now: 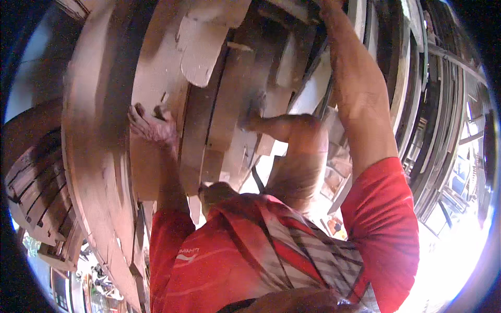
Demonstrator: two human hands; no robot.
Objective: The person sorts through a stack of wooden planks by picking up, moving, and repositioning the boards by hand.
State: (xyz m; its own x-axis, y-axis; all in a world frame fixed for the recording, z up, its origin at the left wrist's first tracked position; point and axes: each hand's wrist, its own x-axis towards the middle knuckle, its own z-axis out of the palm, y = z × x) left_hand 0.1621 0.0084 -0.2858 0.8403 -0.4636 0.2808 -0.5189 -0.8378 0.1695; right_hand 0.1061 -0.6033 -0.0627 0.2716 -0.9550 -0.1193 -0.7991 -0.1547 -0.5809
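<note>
My left hand (154, 127) rests against the face of a pale brown wooden board (156, 81), fingers spread and nothing visibly held. A dark gap separates that board from a long, wide plank (96, 146) on its left. My right arm reaches up to the top edge, where only the wrist end of my right hand (327, 4) shows; its fingers and whatever it touches are hidden. Between my arms, a bent bare leg (297, 151) has its foot (253, 112) blurred against darker planks (224, 104). A short board with a rounded end (201, 57) overlaps the pale board.
Long narrow timbers (412, 78) are stacked along the right. At the far left sits a slatted wooden piece (42, 193). Bright light washes out the lower right, and a cluttered area (94, 284) shows at the lower left.
</note>
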